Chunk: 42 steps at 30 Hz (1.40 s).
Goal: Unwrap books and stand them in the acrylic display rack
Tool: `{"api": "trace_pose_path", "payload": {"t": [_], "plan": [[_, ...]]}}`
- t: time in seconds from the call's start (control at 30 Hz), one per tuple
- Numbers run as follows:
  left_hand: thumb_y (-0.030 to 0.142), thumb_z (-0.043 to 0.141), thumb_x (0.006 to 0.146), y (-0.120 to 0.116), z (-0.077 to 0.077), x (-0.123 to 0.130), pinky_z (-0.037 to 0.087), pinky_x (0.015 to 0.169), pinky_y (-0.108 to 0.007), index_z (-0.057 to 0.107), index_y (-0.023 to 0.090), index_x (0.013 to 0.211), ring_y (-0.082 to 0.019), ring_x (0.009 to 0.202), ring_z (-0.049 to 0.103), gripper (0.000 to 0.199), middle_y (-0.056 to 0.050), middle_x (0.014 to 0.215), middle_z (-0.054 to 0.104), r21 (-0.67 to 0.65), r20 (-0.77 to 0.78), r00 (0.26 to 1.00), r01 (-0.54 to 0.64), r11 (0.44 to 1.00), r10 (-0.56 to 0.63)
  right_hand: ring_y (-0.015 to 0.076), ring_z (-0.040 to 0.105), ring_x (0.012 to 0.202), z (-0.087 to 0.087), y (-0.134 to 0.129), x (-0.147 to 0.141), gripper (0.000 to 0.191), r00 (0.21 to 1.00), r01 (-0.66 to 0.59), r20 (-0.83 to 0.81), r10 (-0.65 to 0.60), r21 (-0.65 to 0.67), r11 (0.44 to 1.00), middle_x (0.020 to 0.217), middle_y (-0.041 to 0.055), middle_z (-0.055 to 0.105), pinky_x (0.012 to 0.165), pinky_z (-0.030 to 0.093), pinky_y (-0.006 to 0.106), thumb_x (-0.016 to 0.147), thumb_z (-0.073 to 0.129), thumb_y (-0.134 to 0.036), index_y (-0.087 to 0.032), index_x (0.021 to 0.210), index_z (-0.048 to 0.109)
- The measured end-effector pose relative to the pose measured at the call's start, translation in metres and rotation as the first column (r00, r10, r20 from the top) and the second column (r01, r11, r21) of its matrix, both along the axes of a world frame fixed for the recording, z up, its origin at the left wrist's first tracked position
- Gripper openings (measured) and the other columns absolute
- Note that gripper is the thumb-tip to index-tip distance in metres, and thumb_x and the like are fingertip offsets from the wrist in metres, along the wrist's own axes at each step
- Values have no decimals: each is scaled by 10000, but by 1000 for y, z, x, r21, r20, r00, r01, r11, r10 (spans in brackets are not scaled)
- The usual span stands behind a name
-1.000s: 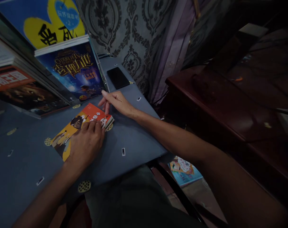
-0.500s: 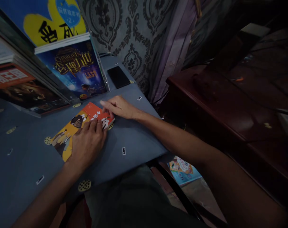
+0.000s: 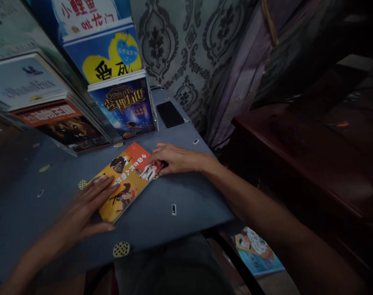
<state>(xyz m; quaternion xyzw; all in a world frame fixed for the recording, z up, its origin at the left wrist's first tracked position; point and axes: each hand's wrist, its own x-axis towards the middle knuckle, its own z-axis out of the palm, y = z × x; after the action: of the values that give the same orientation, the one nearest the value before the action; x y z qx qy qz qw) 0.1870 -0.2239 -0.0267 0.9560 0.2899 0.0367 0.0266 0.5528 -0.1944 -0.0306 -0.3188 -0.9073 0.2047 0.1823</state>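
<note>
An orange and yellow book with Chinese characters and drawn figures lies closed and slanted on the blue-grey table cloth. My left hand is at its lower left end, fingers stretched over the cover and thumb apart near the bottom edge; it is slightly blurred. At the book's right end, my right hand has its fingers bent and closed on the corner, with the thumb by the edge.
Behind the book stand racks with a blue fantasy book, a yellow-heart book and an animal book. A black phone lies beside them. A dark red wooden cabinet is at right; a light-blue book lies below the table.
My left hand has moved off the middle of the cover to its lower left end and spread its fingers. My right hand has closed on the book's right corner. The view has shifted.
</note>
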Motion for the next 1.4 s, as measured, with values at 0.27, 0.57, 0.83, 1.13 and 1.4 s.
{"api": "trace_pose_path", "payload": {"t": [0.27,0.57,0.83,1.13,1.4], "plan": [[601,495,959,-15,-9,-5,437,1128,-511,247,348,1598,-318,1433,458,731,-99,1611,406,98,-9,999,48,994,-48,233,542,1011,0,6,-7,270,989,56,119,-86,233,971,1064,78,644,817,395,335,943,564,-106,-212,1167,670],[471,384,1035,-39,-7,35,576,949,-445,564,261,1406,-288,1199,623,463,-125,1387,615,245,41,995,-101,964,94,211,530,927,-13,49,-21,341,984,120,91,-151,288,950,1008,69,605,788,397,321,933,498,-58,-213,1167,693],[511,337,1032,-38,-5,44,593,903,-478,564,246,1405,-314,1159,644,511,-142,1392,616,241,30,990,-143,960,140,229,531,1014,-32,47,-25,347,968,243,-1,-252,269,932,1138,94,594,882,399,374,978,405,-82,-185,1179,668],[532,313,1034,-20,-6,44,542,1007,-514,545,242,1411,-318,1224,624,530,-133,1408,609,222,39,991,-137,965,131,250,502,1071,-39,46,-20,316,955,288,-31,-294,324,901,1212,102,571,906,393,405,991,441,-139,-204,1235,632],[550,295,1034,-23,-1,46,512,1036,-527,539,218,1394,-323,1240,611,546,-144,1415,597,228,7,992,-124,966,126,272,503,1096,-37,39,-22,314,947,312,-26,-321,317,896,1200,114,586,971,387,456,978,450,-157,-192,1228,638]]}}
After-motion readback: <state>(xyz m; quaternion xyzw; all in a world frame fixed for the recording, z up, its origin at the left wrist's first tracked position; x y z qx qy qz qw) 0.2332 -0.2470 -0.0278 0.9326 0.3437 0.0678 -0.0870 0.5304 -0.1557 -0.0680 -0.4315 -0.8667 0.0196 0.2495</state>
